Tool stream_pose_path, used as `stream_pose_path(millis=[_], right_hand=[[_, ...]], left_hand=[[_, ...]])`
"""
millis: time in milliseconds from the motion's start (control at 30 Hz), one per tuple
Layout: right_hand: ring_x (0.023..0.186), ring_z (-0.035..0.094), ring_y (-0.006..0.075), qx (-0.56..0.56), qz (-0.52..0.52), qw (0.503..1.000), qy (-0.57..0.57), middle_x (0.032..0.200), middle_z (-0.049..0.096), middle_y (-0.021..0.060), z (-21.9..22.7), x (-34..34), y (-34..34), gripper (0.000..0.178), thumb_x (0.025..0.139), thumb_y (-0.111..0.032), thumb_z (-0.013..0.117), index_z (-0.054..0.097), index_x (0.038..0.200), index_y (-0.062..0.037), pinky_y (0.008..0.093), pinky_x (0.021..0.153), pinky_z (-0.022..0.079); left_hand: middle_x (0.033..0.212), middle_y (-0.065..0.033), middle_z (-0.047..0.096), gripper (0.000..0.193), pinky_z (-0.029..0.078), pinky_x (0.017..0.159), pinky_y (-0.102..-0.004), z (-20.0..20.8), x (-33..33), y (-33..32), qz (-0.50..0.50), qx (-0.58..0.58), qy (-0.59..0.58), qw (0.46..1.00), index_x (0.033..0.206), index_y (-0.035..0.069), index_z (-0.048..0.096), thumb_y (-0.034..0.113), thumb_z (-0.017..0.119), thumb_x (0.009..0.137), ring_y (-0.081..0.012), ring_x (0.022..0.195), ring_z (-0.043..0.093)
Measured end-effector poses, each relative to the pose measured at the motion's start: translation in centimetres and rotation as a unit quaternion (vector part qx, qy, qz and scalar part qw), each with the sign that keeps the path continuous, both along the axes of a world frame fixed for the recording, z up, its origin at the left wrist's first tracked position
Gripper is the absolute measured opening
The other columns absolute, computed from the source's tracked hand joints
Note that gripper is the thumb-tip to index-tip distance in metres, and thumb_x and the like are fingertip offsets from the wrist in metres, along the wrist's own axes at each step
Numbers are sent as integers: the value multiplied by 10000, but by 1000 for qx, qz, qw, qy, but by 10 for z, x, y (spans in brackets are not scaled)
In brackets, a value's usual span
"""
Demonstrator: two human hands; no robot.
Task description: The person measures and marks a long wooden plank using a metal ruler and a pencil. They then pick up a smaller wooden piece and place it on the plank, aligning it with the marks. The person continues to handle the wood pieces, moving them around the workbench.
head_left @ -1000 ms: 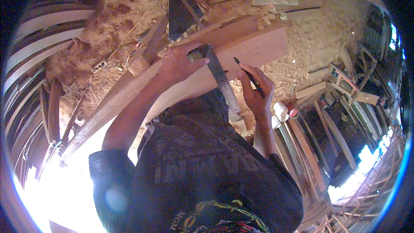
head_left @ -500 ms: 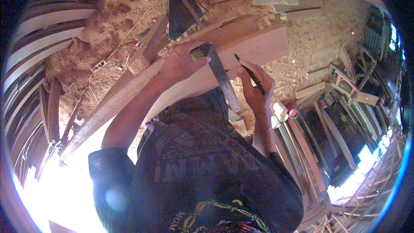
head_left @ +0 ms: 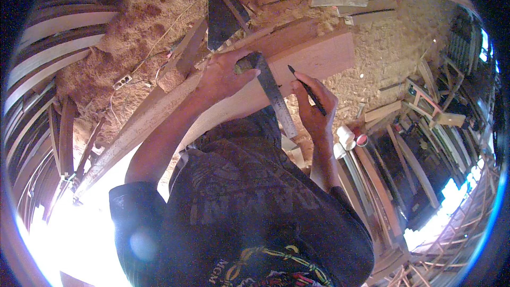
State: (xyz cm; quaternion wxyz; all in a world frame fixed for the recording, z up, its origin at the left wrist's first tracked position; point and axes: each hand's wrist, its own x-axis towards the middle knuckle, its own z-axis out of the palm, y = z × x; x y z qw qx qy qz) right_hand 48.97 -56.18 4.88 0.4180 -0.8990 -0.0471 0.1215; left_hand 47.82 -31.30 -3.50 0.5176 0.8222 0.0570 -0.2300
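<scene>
L hand [head_left: 220, 77] gripped try sq. [head_left: 274, 95] at ctr frame; its blade slanted across timber [head_left: 321, 56] twd lower rt. R hand [head_left: 328, 102], just rt of blade, pinched dark pen [head_left: 317, 102], tip contact w/ wood unclear.

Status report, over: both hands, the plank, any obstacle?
Left hand holds square across plank. Right hand holds dark pen over plank. Pen contact unclear; no obstacle seen.

A head-worn fisheye camera looks down at the nearby hands [head_left: 219, 78].
</scene>
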Motion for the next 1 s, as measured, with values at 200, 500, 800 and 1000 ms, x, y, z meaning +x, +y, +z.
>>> stream_pose_path(millis=[200, 500, 800, 1000], right_hand=[[830, 755, 165, 0, 2, 1000, -11, 958, 781, 128, 1, 1, 3, 208, 950, -7, 724, 756, 1155, -1, 288, 747, 586], [863, 751, 173, 3, -3, 1000, -11, 972, 783, 128, 4, 4, 8, 204, 944, -12, 732, 762, 1145, -7, 299, 772, 585], [855, 762, 240, 19, 15, 999, -39, 985, 775, 152, 5, 9, 10, 210, 911, -4, 743, 755, 1119, -30, 336, 754, 599], [896, 758, 191, 47, 12, 999, -14, 1012, 783, 143, 4, 8, 14, 228, 919, 7, 745, 766, 1144, -21, 311, 791, 589]], left_hand=[[1308, -206, 717, 632, 558, 1019, -410, -2, 0, -1, -3, 13, -20, 1000, 1352, 42, 677, 408, 832, 860, -338, 1202, 706], [1194, -182, 764, 646, 590, 931, -445, -4, 1, -1, -11, 40, -98, 994, 1371, 70, 671, 436, 824, 861, -321, 961, 771], [1159, -202, 755, 627, 571, 918, -455, 2, 2, 4, -22, 20, 55, 998, 1328, 75, 692, 465, 814, 853, -336, 823, 732], [1217, -203, 743, 636, 541, 1006, -466, 2, 2, 3, -23, 35, -30, 999, 1353, 86, 680, 458, 809, 854, -368, 943, 743]])
